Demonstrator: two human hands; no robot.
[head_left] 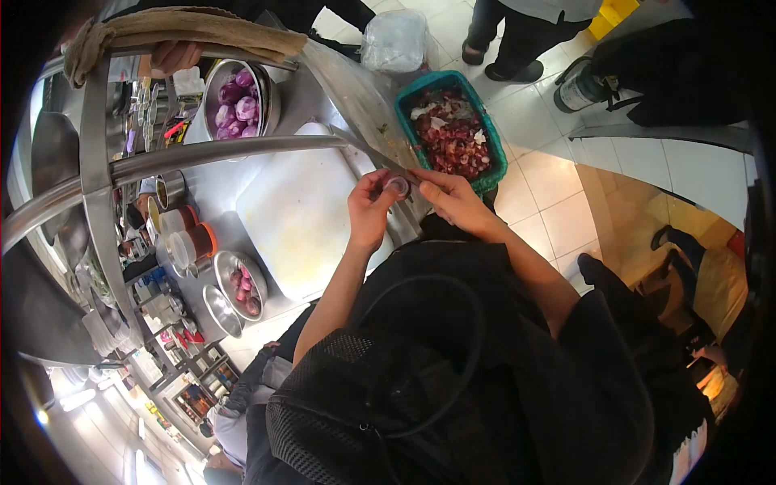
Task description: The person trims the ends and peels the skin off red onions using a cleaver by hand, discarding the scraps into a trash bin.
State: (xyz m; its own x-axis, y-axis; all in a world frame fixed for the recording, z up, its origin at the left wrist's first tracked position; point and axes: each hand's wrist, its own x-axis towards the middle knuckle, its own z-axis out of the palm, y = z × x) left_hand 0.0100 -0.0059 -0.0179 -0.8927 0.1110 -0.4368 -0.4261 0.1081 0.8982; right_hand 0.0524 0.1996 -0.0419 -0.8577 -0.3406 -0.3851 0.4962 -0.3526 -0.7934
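Observation:
My left hand (371, 210) is closed around a small red onion (396, 187), its cut, ringed face turned up. Beside it, my right hand (457, 202) grips a knife (375, 156), whose blade points up and left past the onion; the handle is mostly hidden by my fingers. Both hands are over the near edge of a white cutting board (299, 214). Just beyond my right hand, a green basket (496, 166) holds red onion skins and scraps. A metal bowl (271, 97) of peeled purple onions stands at the upper left.
A steel rail (226, 149) crosses above the worktop. Left of the board are a metal bowl (257, 271) with unpeeled red onions and orange-rimmed containers (194, 246). A brown cloth (186, 26) hangs over the upper rail. Other people stand on the tiled floor (537, 178).

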